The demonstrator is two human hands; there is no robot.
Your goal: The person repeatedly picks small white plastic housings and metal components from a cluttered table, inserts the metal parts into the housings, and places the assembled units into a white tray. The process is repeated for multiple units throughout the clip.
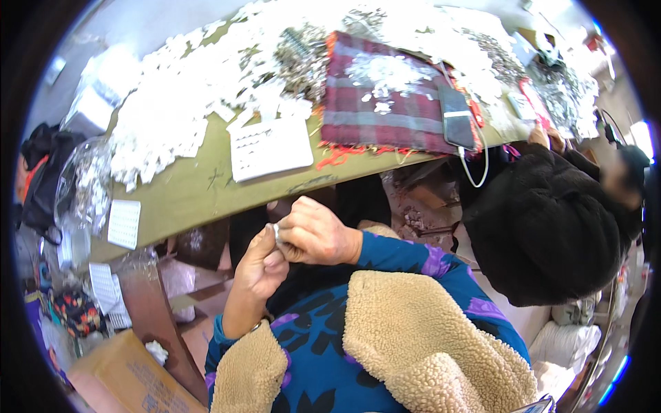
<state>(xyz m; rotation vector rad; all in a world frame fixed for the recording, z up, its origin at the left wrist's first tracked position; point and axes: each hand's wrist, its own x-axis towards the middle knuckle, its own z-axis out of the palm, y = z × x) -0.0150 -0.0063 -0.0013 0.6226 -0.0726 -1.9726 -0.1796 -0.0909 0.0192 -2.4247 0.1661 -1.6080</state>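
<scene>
In front of my body, below the table's near edge, my two hands meet. My left hand point(260, 270) is closed, its thumb raised against a small silvery piece point(277, 234). My right hand point(315, 233) is closed too, its fingers pinching at the same piece from the other side. Fingers cover most of the piece, so its exact kind cannot be made out. Just beyond my hands, a white card with rows of small dark marks point(271, 149) lies on the green tabletop point(175, 189).
Heaps of white pieces point(162, 131) cover the far left of the table. A plaid cloth point(385, 127) holds loose silvery bits point(389, 72) and a phone point(457, 120) on a white cable. Another person in dark clothes point(551, 220) sits at right. A cardboard box point(131, 375) stands lower left.
</scene>
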